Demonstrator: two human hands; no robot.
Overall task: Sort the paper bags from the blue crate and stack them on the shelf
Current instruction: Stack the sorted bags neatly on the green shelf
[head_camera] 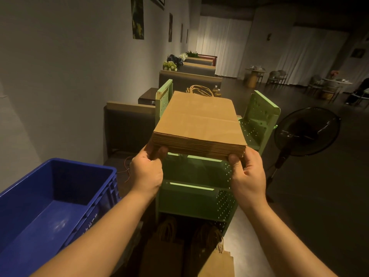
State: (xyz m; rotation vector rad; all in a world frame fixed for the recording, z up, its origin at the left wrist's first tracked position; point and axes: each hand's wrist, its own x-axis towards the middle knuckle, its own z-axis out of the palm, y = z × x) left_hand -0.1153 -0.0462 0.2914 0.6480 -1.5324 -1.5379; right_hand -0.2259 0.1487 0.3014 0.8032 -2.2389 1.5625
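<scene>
Head view: we hold a thick stack of paper bags point(198, 124) over the green shelf's point(259, 120) top. Left hand point(146, 172) pinches its near left corner, right hand point(246, 172) the near right. Blue crate point(65, 196) sits left. Stack seems hefty, floppy, slidey; best supported underneath at both corners.

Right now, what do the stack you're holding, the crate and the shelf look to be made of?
Stack of bags: brown kraft paper, matte, with layered folded edges and twisted cord handles. Blue crate: moulded plastic, slightly glossy, ribbed rim. Green shelf: probably painted sheet metal with perforated side panels, though painted wood is possible.
</scene>
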